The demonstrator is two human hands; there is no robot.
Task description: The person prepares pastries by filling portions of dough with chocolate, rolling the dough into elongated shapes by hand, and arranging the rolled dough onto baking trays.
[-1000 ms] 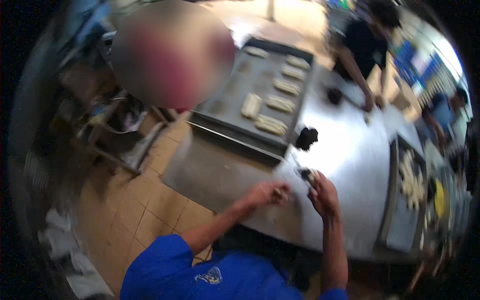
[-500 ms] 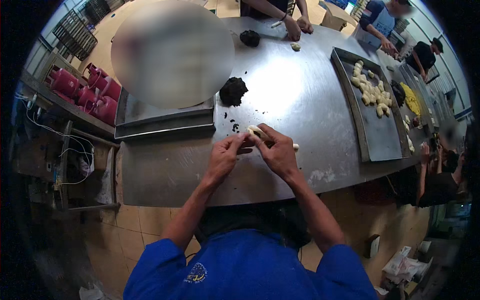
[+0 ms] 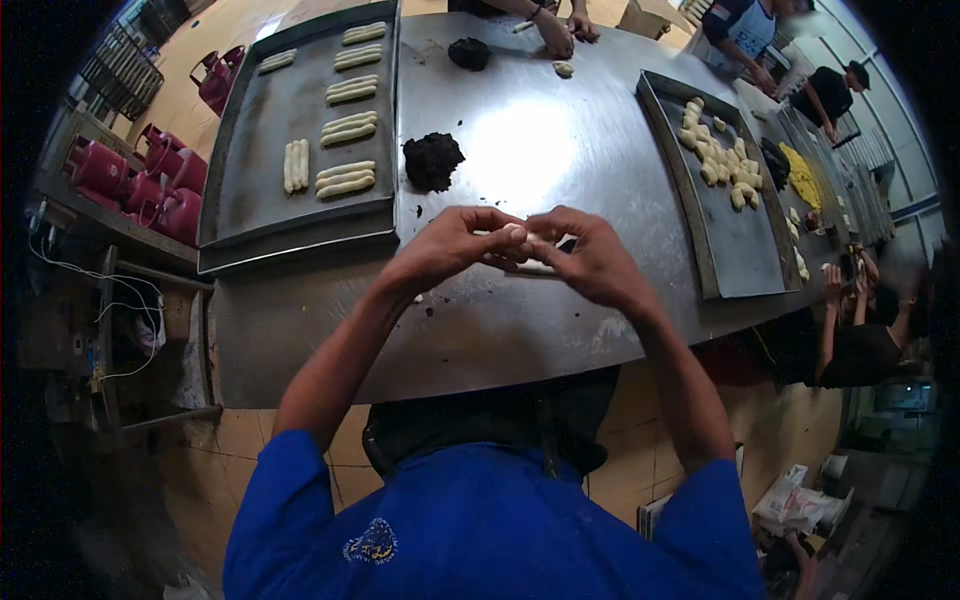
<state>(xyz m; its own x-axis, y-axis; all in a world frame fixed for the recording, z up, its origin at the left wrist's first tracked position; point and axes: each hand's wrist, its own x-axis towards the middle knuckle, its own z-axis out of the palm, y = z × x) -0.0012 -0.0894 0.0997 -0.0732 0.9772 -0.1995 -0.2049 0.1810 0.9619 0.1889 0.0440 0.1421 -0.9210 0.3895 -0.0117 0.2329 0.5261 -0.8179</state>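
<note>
Long steel worktable (image 3: 520, 150), dull grey with a bright glare patch near its middle, set on a tan tiled floor (image 3: 230, 470). On the left of it a dark baking tray (image 3: 250, 200) with rows of pale dough sticks (image 3: 345, 182); on the right a second tray (image 3: 745, 250) with a loose heap of small pale dough pieces (image 3: 722, 160). Between the trays a dark crumbly mound of filling (image 3: 432, 160), and a smaller dark lump (image 3: 468, 53) farther up the table. Red gas canisters (image 3: 150, 185) beside the table's left end. At the far edge a co-worker's hands (image 3: 560, 30) near a small dough piece (image 3: 564, 69); more people along the right side of the room. Over the near edge, left hand (image 3: 450, 245) and right hand (image 3: 590, 258) brought together, fingertips pinched onto a small pale piece of dough (image 3: 516, 233) held between them just above the tabletop; most of it hidden by the fingers, only a smooth light bit visible at the thumbs. Under the hands a thin pale strip (image 3: 535, 268) lying on the steel, too hidden to name. Compared with half a second ago: both hands on the dough in much the same place, view now tipped so the left tray's dough sticks are in sight.
</note>
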